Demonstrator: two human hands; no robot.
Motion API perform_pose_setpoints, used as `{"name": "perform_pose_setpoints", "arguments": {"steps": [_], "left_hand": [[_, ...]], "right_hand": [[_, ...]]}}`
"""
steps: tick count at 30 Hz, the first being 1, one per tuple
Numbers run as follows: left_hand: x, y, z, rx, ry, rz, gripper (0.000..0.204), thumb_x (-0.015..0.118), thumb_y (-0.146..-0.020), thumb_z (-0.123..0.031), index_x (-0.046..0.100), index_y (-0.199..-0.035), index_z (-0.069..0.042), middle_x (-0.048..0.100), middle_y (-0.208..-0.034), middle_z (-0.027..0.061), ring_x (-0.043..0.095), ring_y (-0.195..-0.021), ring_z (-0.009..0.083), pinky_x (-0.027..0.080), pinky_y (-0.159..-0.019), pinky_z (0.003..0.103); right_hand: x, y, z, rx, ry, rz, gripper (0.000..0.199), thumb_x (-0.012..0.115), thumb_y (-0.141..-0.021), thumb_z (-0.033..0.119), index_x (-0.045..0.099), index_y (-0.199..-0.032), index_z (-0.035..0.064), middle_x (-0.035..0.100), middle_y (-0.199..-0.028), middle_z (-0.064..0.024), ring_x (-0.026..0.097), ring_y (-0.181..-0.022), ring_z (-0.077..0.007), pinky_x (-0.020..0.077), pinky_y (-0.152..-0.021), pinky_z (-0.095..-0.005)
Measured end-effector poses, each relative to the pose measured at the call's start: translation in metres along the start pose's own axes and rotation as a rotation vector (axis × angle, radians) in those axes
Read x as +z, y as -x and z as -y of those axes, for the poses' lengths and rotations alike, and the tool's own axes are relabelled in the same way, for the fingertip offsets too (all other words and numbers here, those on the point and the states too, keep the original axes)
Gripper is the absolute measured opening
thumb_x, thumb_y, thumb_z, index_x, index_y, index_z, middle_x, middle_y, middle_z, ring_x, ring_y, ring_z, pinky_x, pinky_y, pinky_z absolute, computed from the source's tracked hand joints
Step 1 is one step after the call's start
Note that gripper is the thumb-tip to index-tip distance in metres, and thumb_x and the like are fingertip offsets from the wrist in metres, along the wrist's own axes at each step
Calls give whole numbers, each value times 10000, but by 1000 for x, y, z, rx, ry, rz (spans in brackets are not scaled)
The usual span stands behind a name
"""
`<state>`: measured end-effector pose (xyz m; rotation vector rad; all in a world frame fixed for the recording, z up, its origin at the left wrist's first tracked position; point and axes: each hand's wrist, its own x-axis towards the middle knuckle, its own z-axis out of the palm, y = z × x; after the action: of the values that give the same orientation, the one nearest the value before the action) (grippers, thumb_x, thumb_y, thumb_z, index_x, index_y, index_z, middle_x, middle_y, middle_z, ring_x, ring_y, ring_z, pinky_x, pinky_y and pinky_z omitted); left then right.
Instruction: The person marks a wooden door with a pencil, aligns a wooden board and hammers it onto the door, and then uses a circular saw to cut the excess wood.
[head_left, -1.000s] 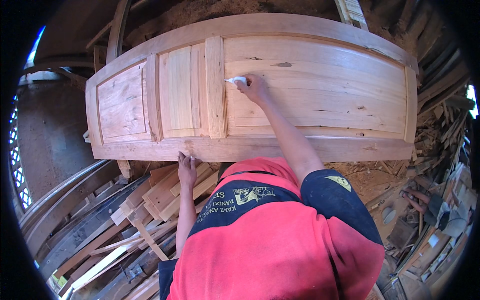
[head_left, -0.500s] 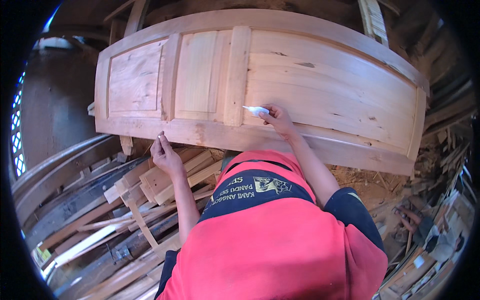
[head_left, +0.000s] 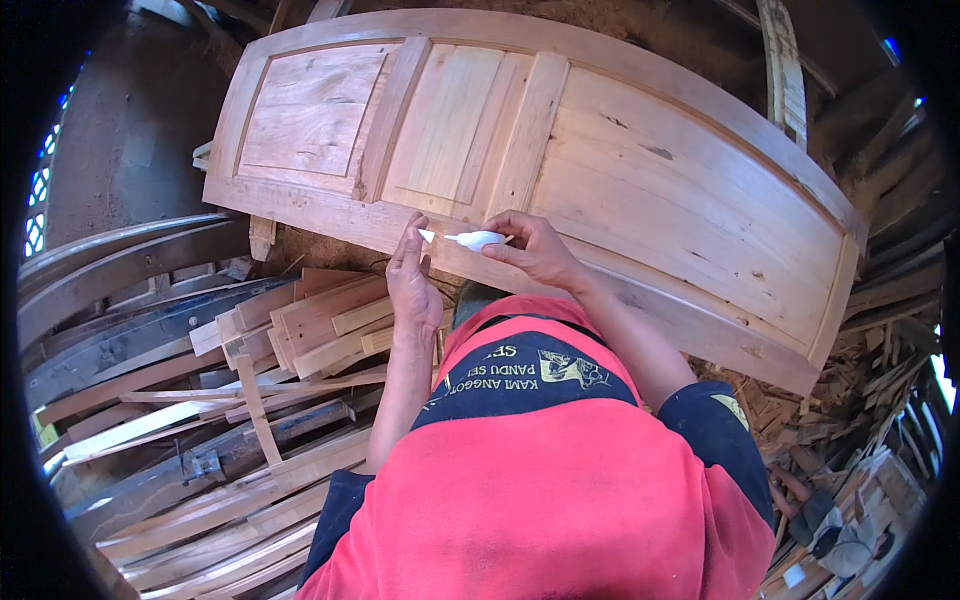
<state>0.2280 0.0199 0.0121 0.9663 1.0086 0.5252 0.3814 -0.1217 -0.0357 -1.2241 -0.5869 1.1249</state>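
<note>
A small white glue bottle (head_left: 478,241) with a thin nozzle lies between the thumb and fingers of my right hand (head_left: 535,250), its tip aimed left. Just across from the tip, my left hand (head_left: 412,275) pinches a small white cone-shaped cap (head_left: 427,236). A short gap separates cap and nozzle. Both hands are above the near edge of a panelled wooden door (head_left: 690,190), which lies flat in front of me. Its bare wood shows several recessed panels and a few dark knots and cracks.
Stacked boards and offcuts (head_left: 310,325) fill the left side below the door. A clamp (head_left: 203,465) sits on a dark beam there. Timber props (head_left: 783,75) stick out beyond the far edge. At the lower right, another person (head_left: 835,530) is beside scrap wood.
My left hand has moved right and up with the cap, close to the bottle. My right hand has brought the bottle slightly left and lower. The view has turned a little.
</note>
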Motion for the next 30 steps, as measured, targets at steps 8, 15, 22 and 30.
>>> {"name": "perform_pose_setpoints", "arguments": {"steps": [8,15,22,30], "left_hand": [[14,18,-20,38,46,-22,416,619,-1009,-321,624,-1335,-62,560,-1425,71,416,-1378,175,223,-1179,431],[-4,12,-4,258,-21,8,298,621,-1016,-272,748,-1088,-13,559,-1419,134,472,-1345,208,306,-1152,375],[-17,13,21,349,-95,-13,245,672,-969,-208,759,-1126,-41,582,-1361,140,545,-1245,229,427,-1051,360],[-28,28,50,393,-45,-126,252,677,-961,-208,754,-1094,-8,629,-1263,150,618,-1121,227,495,-938,336]], "right_hand": [[17,-7,0,-4,82,24,352,781,-898,191,653,-1178,21,690,-1057,-15,617,-908,-65,507,-757,-222],[29,-1,4,51,96,-2,316,750,-917,137,627,-1185,26,701,-1098,-58,635,-951,-85,512,-779,-229],[43,-1,-4,93,207,-25,302,692,-959,112,581,-1226,24,697,-1065,-80,652,-874,-117,526,-745,-255],[75,13,-15,120,520,165,270,490,-1076,275,473,-1194,33,549,-819,-3,489,-646,-69,419,-563,-232]]}}
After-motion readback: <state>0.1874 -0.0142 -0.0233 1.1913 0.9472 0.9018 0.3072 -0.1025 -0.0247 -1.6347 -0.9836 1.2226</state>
